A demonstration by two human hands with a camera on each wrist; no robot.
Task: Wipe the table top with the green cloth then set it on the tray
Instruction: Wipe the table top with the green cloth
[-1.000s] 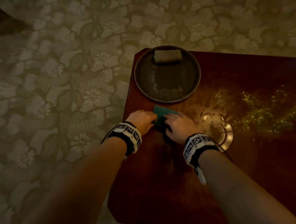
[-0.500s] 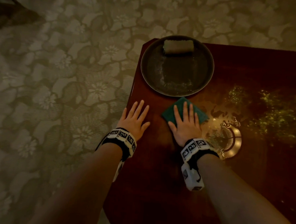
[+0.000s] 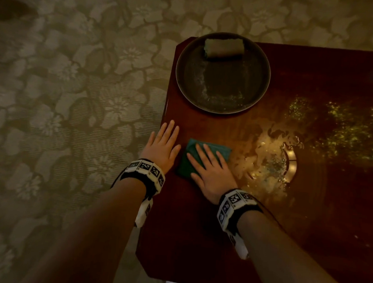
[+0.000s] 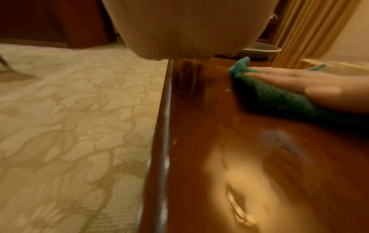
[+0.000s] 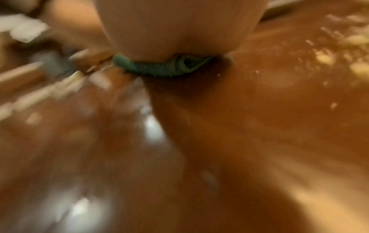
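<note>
The green cloth (image 3: 187, 161) lies folded on the dark wooden table top (image 3: 198, 228), near its left edge. My right hand (image 3: 210, 166) presses flat on it with straight fingers. The cloth (image 4: 275, 97) shows under that hand in the left wrist view, and its bunched edge (image 5: 159, 67) peeks from under the palm in the blurred right wrist view. My left hand (image 3: 162, 143) rests flat and empty on the table's left edge, just left of the cloth. The round dark tray (image 3: 222, 104) stands at the table's far left corner.
A tan folded cloth or sponge (image 3: 224, 47) lies at the tray's far rim. Yellow-green crumbs (image 3: 343, 132) and a glossy wet patch (image 3: 273, 159) spread over the table to the right. Patterned carpet (image 3: 74, 114) lies beyond the table's left edge.
Both hands went from bunched on the cloth to flat. The left hand let go and rests on the table edge. The right hand has slid the cloth back and leftward, closer to the left hand.
</note>
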